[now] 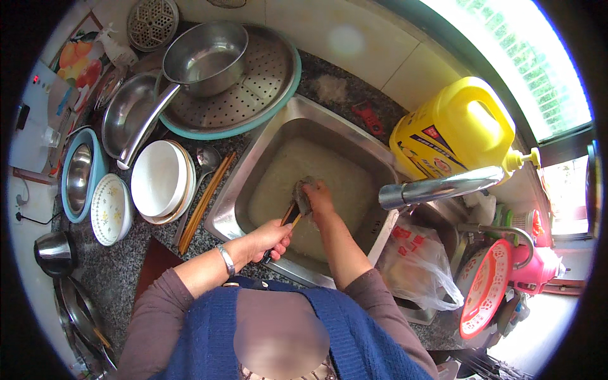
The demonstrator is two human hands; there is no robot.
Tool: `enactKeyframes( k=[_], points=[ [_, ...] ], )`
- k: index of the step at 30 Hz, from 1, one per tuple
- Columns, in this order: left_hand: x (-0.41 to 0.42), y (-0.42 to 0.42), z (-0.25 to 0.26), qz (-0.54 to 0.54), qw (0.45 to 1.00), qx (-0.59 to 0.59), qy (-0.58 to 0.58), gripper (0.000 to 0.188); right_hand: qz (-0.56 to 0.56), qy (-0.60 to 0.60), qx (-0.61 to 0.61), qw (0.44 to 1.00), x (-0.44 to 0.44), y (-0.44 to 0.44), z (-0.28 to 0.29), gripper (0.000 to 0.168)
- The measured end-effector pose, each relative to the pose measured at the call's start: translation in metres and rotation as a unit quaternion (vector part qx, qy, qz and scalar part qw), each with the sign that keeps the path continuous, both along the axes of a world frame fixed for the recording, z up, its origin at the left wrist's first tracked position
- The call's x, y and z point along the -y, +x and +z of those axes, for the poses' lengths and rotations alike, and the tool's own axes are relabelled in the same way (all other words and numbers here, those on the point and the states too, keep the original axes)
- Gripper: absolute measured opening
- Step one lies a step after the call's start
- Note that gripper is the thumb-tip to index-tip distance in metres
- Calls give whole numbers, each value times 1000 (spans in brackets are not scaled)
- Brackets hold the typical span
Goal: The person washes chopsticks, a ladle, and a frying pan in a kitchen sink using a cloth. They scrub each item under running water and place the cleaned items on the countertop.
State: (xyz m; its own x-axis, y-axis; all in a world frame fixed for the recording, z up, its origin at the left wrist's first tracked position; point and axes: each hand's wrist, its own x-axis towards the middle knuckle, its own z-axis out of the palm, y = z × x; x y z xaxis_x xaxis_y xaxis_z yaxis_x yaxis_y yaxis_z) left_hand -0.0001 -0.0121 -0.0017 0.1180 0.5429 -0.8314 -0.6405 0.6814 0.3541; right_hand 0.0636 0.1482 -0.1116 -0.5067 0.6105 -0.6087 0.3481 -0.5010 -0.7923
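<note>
Over a stainless steel sink (pixel 223 209) with cloudy water in it, my left hand (pixel 270 240) is closed around several chopsticks (pixel 288 216), some dark and some light. My right hand (pixel 319 199) presses a grey scrubbing pad or cloth (pixel 303 192) against their far ends, just above the water. The fingertips of my right hand are partly hidden by the pad. A chrome faucet (pixel 441 187) reaches in from the right. Left of the sink, more wooden chopsticks (pixel 206 204) lie beside a metal ladle (pixel 208 159).
White bowls (pixel 159 178), a patterned bowl (pixel 109 209), a blue basin (pixel 71 190) and a saucepan (pixel 206 59) on a perforated steamer tray (pixel 266 71) crowd the left and back. Rightward are a yellow jug (pixel 446 128), a plastic bag (pixel 413 261) and a red-rimmed tray (pixel 487 289).
</note>
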Motion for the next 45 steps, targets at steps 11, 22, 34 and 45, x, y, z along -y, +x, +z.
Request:
enactKeyframes(
  k=[11,22,34,45],
  points=[
    [31,-16,-3,71,993,-71,54,16,191,510,293,786,-30,78,-93,37],
    [-11,4,1,-18,973,-229,-24,18,184,553,-4,812,67,40,75,22],
    [26,1,42,-82,974,-206,37,13,-174,173,-1,969,-55,53,-18,26],
    [4,11,12,-120,987,-89,50,30,-91,-241,-216,942,-7,52,36,43]
  ],
)
